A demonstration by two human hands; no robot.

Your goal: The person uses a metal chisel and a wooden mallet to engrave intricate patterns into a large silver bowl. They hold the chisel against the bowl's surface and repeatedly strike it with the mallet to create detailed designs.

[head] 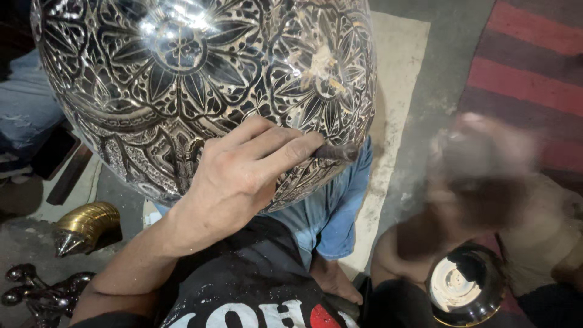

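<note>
While the head camera looks down, the scene lists as follows.
Engraved metal globe (182, 79): large, silver with dark floral pattern, resting over the person's lap.
Left hand (234, 176): fingers curled, pinching a dark punch tool (337, 152) against the globe's lower side.
Right hand (480, 176): blurred, grip unreadable.
Round tin (464, 285): below the right hand.
Brass piece (88, 225): on the floor, left.

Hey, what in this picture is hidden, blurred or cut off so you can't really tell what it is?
- Head view: the right hand is smeared by motion blur; whether it holds anything is unclear.
- The tip of the dark metal tool in the left hand is blurred too.
- The large engraved silver-and-black metal globe is cut off by the top edge.
- The round dish with pale residue is partly cut off at the bottom.
</note>
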